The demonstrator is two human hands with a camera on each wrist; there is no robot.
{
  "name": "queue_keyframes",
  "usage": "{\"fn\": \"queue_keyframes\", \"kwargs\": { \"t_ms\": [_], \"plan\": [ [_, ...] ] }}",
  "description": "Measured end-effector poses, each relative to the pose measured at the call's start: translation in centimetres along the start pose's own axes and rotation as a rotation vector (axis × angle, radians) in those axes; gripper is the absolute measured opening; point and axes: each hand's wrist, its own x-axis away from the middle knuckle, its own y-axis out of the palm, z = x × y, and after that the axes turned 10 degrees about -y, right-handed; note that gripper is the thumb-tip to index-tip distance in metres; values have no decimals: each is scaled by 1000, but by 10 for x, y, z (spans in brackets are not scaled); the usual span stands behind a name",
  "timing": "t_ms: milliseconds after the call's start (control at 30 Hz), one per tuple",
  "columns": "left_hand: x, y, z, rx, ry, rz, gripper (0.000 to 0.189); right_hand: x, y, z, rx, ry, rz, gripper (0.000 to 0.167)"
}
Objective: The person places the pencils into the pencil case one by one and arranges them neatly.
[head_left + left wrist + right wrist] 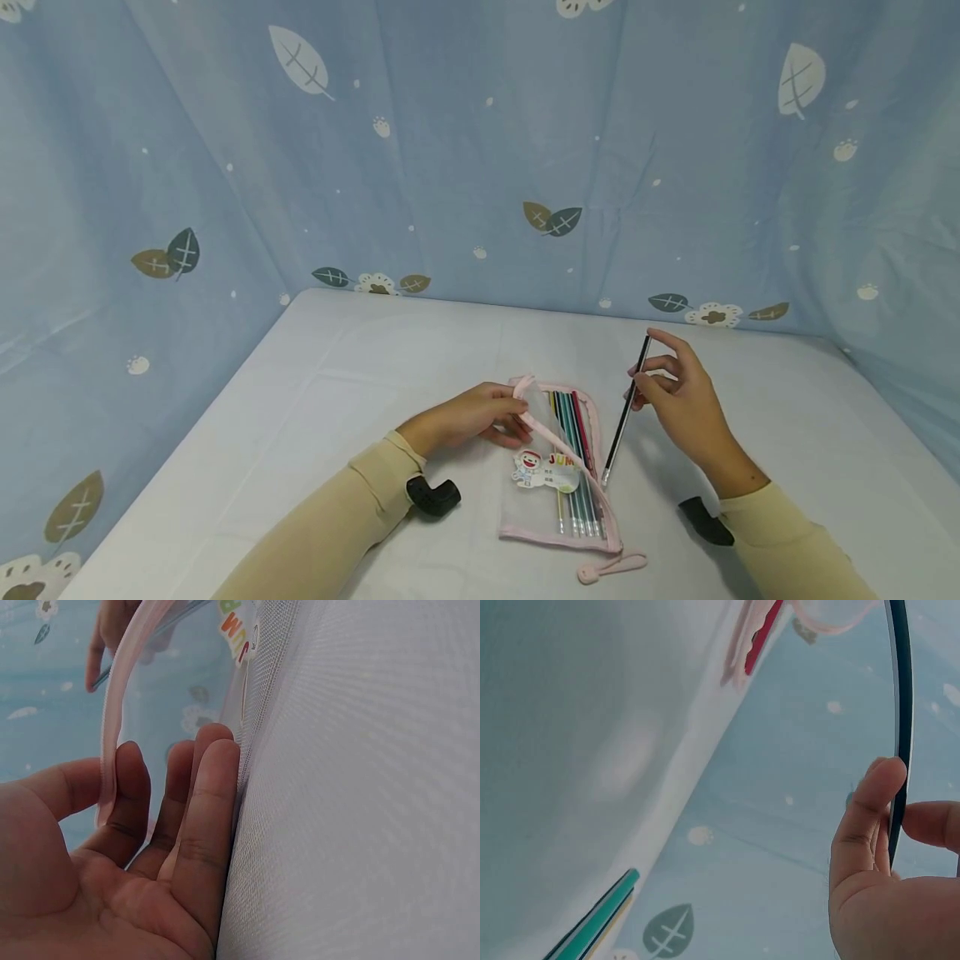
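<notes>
A mesh pencil case (520, 510) with pink edging lies on the table, several pencils (582, 433) inside. My left hand (480, 414) holds up its pink zipper edge (112, 742) between thumb and index finger, the other fingers straight against the mesh. Right of the case, my right hand (692, 410) pinches a dark pencil (626, 407), slanted, its lower end beside the case's right edge. The right wrist view shows thumb and fingers on this pencil (904, 690). A sticker (546, 471) with a cartoon figure is on the case.
A pink pull strap (611, 567) hangs from the case's near corner. In the right wrist view a green pencil (596, 922) shows at lower left. The white table (390, 350) meets a blue leaf-patterned curtain (465, 167) behind and at the sides.
</notes>
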Motion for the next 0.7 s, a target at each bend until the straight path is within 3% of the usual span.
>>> {"fn": "queue_keyframes", "kwargs": {
  "t_ms": [400,700],
  "plan": [
    [-1,0,-1,2,-3,0,26,1,8,2,-104,38,-44,63],
    [-2,-1,-1,-1,-11,-6,25,2,14,2,-127,163,-121,64]
  ]
}}
